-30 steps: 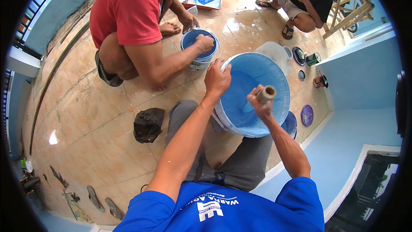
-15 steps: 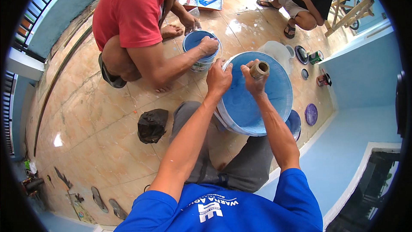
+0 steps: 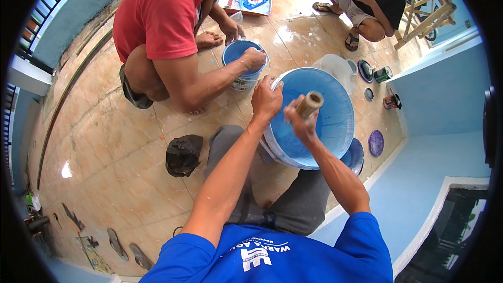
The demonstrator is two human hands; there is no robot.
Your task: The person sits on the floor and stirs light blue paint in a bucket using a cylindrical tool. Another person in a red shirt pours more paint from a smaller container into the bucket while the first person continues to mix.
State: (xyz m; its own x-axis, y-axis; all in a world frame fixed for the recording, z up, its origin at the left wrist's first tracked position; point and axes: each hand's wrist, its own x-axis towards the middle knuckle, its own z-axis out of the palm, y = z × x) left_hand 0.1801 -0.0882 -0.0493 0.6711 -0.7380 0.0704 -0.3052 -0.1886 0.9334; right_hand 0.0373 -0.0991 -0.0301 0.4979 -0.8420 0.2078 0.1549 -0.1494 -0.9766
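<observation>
A large white bucket [image 3: 349, 118] with blue paint [image 3: 299, 148] inside stands tilted slightly at my legs. My left hand [image 3: 266, 99] grips its left rim, fingers wrapped over the edge. My right hand [image 3: 299, 118], blurred by motion, is closed around a hollow cylindrical stick [image 3: 310, 102] held upright inside the bucket; its lower end is hidden behind the hand. Just beyond my left hand, a co-worker in a red shirt [image 3: 157, 18] squats with a hand [image 3: 254, 60] at a smaller bucket of blue paint [image 3: 234, 47].
Around lie a crumpled black bag [image 3: 182, 154], purple lid [image 3: 375, 143], paint cans [image 3: 383, 73], a paint tray [image 3: 246, 6] and sandals [image 3: 116, 243]. Another person [image 3: 367, 10] squats beside a wooden frame [image 3: 429, 10]. A blue wall [image 3: 435, 94] borders the right.
My right hand and the stick have swept about inside the bucket, most recently leftward and slightly toward me. My left hand stays on the rim. The co-worker's arm has shifted slightly.
</observation>
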